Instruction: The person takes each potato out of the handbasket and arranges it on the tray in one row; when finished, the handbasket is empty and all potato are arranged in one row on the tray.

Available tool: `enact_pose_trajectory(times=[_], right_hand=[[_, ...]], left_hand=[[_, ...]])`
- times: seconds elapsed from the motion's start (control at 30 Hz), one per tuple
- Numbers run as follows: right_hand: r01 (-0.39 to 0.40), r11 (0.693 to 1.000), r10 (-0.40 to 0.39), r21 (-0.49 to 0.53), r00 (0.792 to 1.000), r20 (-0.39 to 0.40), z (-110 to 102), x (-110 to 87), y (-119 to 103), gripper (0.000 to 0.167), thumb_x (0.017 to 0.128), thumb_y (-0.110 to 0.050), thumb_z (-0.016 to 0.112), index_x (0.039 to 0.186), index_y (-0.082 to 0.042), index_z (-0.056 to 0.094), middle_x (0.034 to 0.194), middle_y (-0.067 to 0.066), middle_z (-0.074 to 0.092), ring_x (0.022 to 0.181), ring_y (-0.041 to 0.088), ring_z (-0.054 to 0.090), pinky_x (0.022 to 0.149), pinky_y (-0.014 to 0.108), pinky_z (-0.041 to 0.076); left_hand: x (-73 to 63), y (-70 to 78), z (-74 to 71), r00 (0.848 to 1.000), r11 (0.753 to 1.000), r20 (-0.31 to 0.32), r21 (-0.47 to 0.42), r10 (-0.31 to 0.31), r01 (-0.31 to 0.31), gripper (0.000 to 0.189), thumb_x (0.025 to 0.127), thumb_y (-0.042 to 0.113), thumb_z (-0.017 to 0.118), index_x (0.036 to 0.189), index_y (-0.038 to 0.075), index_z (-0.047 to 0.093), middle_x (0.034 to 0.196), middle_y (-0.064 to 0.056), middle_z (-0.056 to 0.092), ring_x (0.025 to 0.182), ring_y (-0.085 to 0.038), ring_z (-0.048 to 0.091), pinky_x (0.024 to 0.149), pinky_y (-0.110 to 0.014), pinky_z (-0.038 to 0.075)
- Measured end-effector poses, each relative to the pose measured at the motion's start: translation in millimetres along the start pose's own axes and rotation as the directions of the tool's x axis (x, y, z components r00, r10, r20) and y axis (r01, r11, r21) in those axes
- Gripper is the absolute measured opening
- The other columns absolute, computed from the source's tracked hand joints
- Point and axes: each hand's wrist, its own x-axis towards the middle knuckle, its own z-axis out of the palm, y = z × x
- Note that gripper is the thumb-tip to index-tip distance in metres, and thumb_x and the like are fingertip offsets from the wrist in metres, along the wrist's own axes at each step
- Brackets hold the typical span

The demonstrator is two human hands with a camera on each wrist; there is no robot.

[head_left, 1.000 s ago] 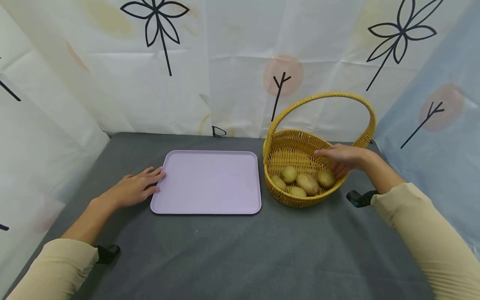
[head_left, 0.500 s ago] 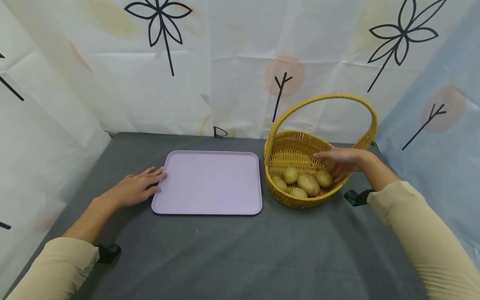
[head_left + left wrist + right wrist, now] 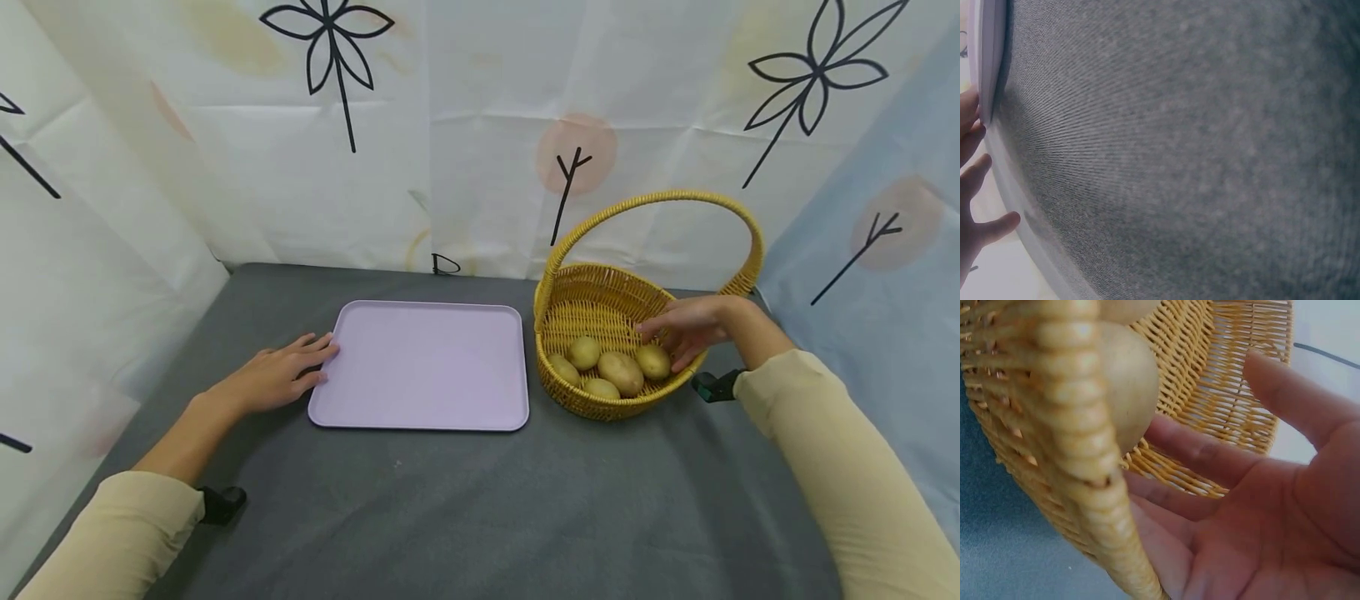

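My left hand [image 3: 273,375] lies with straight, spread fingers at the left edge of a pale purple tray [image 3: 420,367]. In the left wrist view, its fingertips meet the rim of the tray [image 3: 991,50]. On the right, my right hand [image 3: 693,325] reaches over the rim of a yellow wicker basket [image 3: 607,292] with a tall handle. Several potatoes sit in the basket bottom. The right wrist view shows extended fingers, one fingertip right at the side of a potato [image 3: 1129,387], and the thumb [image 3: 1272,375] held apart from it.
A dark grey cloth [image 3: 450,508] covers the table. Behind it hangs a white printed curtain [image 3: 480,150], close to the basket's back. The arched basket handle [image 3: 667,197] rises above the right hand. Each wrist bears a black strap-on device [image 3: 222,505].
The right hand has dipped slightly and its fingers have spread lower beside the rightmost potato, which has shifted slightly left in the basket. The left hand stays at the tray; the head view drifts slightly.
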Motion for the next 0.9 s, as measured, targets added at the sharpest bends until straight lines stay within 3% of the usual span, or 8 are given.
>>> enact_pose_trajectory(times=[0.13, 0.33, 0.73, 0.9], right_hand=[[0.010, 1.000, -0.009, -0.028, 1.000, 0.026, -2.1, 2.8, 1.6, 0.073, 0.105, -0.033, 0.049, 0.153, 0.012, 0.018, 0.152, 0.043, 0.021, 0.139, 0.048, 0.036, 0.093, 0.043, 0.052], [0.018, 0.993, -0.015, -0.120, 0.999, 0.030, -1.2, 3.5, -0.5, 0.059, 0.103, -0.027, 0.057, 0.145, 0.009, 0.038, 0.140, 0.025, 0.043, 0.116, 0.027, 0.058, 0.091, 0.041, 0.052], [0.034, 0.975, -0.038, -0.218, 0.999, -0.015, 9.0, 1.0, -3.8, 0.060, 0.098, -0.025, 0.064, 0.143, 0.008, 0.041, 0.110, 0.009, 0.053, 0.076, 0.015, 0.051, 0.074, 0.033, 0.049], [0.065, 0.969, -0.069, -0.237, 0.998, -0.010, 9.4, -1.1, -2.7, 0.058, 0.099, -0.022, 0.062, 0.143, 0.009, 0.040, 0.104, 0.008, 0.053, 0.073, 0.014, 0.048, 0.071, 0.032, 0.047]], left_hand=[[0.3, 0.2, -0.5, 1.000, 1.000, 0.001, -0.003, 0.000, 0.000, 0.056, 0.101, 0.027, 0.058, 0.151, 0.007, 0.043, 0.158, -0.020, 0.031, 0.145, -0.046, 0.026, 0.100, -0.075, 0.025], [-0.1, 1.3, -2.3, 1.000, 1.000, -0.001, -0.009, 0.004, -0.004, 0.056, 0.101, 0.026, 0.058, 0.151, 0.006, 0.043, 0.158, -0.021, 0.032, 0.144, -0.047, 0.026, 0.099, -0.075, 0.025], [0.1, 3.3, -3.8, 1.000, 1.000, -0.011, -0.011, 0.003, -0.003, 0.056, 0.100, 0.025, 0.060, 0.149, 0.004, 0.045, 0.156, -0.023, 0.034, 0.142, -0.050, 0.027, 0.099, -0.077, 0.025], [0.2, 1.6, -1.7, 1.000, 1.000, -0.018, -0.010, 0.010, -0.010, 0.055, 0.099, 0.023, 0.060, 0.148, 0.003, 0.045, 0.156, -0.024, 0.034, 0.142, -0.050, 0.029, 0.097, -0.077, 0.026]])
